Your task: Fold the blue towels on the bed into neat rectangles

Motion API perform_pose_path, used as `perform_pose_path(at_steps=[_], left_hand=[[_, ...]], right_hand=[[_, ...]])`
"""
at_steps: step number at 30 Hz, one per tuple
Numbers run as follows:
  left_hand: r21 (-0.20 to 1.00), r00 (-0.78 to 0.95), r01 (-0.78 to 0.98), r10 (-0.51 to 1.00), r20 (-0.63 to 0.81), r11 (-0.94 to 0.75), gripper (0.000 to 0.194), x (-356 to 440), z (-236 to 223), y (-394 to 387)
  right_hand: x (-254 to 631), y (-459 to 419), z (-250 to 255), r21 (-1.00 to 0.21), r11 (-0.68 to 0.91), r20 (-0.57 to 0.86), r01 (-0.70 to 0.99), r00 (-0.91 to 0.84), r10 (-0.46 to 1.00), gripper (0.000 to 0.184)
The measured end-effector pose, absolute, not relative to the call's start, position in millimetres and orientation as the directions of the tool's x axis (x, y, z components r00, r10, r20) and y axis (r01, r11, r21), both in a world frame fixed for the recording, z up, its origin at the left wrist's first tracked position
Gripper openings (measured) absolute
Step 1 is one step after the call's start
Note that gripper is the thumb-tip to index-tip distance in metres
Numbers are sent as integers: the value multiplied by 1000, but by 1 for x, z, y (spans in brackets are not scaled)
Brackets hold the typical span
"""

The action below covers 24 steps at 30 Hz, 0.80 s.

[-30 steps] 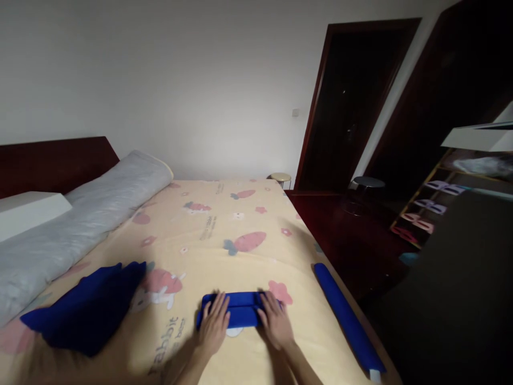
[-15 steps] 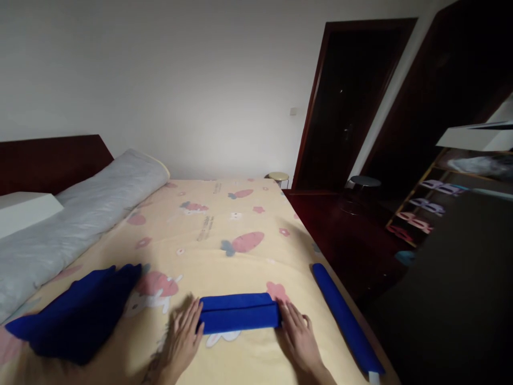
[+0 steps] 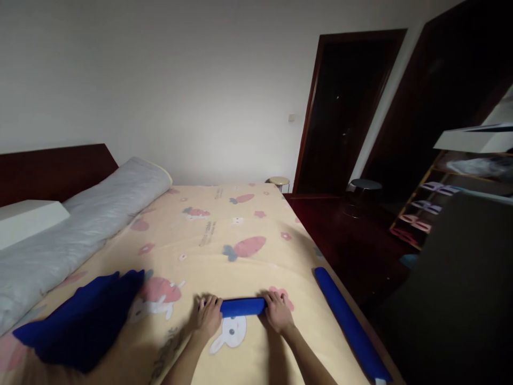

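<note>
A small blue cloth lies rolled into a tight tube on the yellow printed bed sheet, close to the near edge. My left hand is curled over the roll's left end. My right hand is curled over its right end. Both hands grip the roll and press it against the sheet. Only the middle of the roll shows between them.
A long blue roll lies along the bed's right edge. A loose heap of blue cloth sits to the left. A grey rolled quilt lies by the dark headboard. Two stools and a shoe rack stand on the floor at right.
The blue cloth was a flat folded band with my hands open beside it. It is now rolled into a narrow tube and both hands are closed on its ends.
</note>
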<state>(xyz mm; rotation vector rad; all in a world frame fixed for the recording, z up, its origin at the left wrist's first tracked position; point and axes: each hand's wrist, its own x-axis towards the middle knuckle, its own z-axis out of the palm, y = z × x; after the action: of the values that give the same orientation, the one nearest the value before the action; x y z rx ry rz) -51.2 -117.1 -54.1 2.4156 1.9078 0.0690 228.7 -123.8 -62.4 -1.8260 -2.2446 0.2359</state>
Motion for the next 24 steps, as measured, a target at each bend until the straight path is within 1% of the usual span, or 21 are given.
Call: perform_pose_path(at_steps=[2,4,6,8,10,12,14,17,19,21,24], left_hand=[[70,205,977,979,-18,-204,45,-49,-58,-109],[71,203,977,979,-29,-201,55,-51,-67,-104],[52,220,974,976,9,-220,68,-50,-77,-102],[15,254,967,964,73,-256,76,-43,-85,-101],[-10,347,937,931,115,-348,78,-30,-91,-102],[-7,461,886,879,119,-464,80,-20,-93,-104],[-10,536,842,834,130,-540,83,-22,-93,-109],[-51,562,825,807,183,-563,77,-51,-90,-115],[-77,575,816,790,213,-573,71,-75,-89,-116],[-82,571,818,788,230,-569,69,-89,-90,-113],[-53,544,836,809,224,-547,69,-93,-91,-103]], right_hand=[[224,-113,-68,-254,172,83,952,-155,984,49],[219,-107,-75,-241,149,80,959,-133,988,54],[211,-105,-81,-234,145,68,961,-133,989,62],[198,-105,-85,-250,227,80,941,-214,974,70],[182,-107,-87,-287,385,125,877,-365,923,74],[171,-109,-89,-313,506,180,804,-473,862,72],[177,-111,-93,-307,555,217,773,-511,832,67],[214,-114,-100,-276,557,259,783,-497,828,64],[241,-116,-104,-279,513,255,812,-452,854,62],[256,-116,-105,-310,468,216,827,-418,882,61],[254,-112,-94,-368,406,110,837,-394,913,59]])
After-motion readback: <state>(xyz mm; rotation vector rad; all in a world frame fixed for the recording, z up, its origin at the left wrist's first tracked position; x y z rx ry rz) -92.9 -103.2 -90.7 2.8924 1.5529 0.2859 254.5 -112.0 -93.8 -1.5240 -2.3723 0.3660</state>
